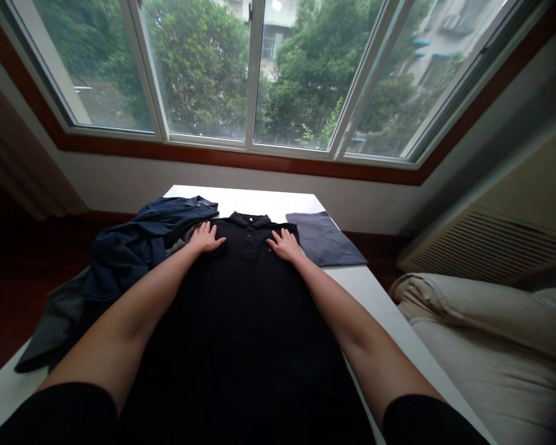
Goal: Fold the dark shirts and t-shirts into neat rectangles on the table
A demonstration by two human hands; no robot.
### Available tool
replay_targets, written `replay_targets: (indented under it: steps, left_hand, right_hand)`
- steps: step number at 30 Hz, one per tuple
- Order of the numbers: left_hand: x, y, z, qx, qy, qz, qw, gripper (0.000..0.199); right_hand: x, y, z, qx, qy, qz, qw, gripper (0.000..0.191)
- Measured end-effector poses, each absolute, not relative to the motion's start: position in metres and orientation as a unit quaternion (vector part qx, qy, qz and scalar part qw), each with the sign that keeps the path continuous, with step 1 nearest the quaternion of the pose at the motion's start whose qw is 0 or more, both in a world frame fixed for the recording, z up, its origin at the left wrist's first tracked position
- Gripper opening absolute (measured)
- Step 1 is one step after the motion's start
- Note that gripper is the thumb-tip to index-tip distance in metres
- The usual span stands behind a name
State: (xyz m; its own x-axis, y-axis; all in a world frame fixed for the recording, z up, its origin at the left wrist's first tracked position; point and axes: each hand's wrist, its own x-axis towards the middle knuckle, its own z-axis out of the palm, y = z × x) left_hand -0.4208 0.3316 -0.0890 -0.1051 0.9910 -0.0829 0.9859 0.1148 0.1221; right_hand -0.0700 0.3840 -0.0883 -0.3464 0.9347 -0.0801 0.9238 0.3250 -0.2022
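Observation:
A black polo shirt (248,284) lies spread face up on the white table (259,199), its collar toward the window and its button placket in the middle. My left hand (206,238) rests flat on the shirt's left shoulder area, fingers spread. On the right shoulder area lies my right hand (285,245), also flat with fingers apart. Beside my left hand is a heap of clothes with a dark blue shirt (139,241) on top. A folded grey garment (327,240) lies flat just right of my right hand. The polo's lower part merges with dark cloth near me.
A wide window (248,74) with a brown frame stands behind the table. To the right are a beige sofa (482,334) and a slatted beige unit (495,247). A curtain (23,154) hangs at the left. Dark grey cloth (55,321) hangs by the table's left edge.

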Motion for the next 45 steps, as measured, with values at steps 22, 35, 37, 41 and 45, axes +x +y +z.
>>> replay_targets:
  steps: [22, 35, 37, 41, 45]
  left_hand:
    - [-0.39, 0.271, -0.081, 0.714, 0.688, 0.121, -0.039, 0.067]
    - [-0.333, 0.129, -0.054, 0.809, 0.579, 0.085, 0.054, 0.078]
    - [-0.309, 0.104, -0.044, 0.853, 0.509, 0.082, 0.087, 0.078]
    - [-0.26, 0.054, -0.026, 0.912, 0.372, 0.045, 0.164, 0.082]
    - [-0.224, 0.01, -0.015, 0.936, 0.3, 0.044, 0.18, 0.085]
  right_hand:
    - [-0.06, 0.362, -0.091, -0.582, -0.805, 0.098, 0.051, 0.079]
    - [-0.047, 0.388, -0.083, -0.565, -0.809, 0.121, 0.104, 0.063]
    - [-0.034, 0.397, -0.08, -0.567, -0.806, 0.097, 0.136, 0.058]
    - [-0.007, 0.402, -0.085, -0.578, -0.805, 0.032, 0.134, 0.053]
    - [0.003, 0.397, -0.092, -0.578, -0.812, 0.005, 0.086, 0.06]
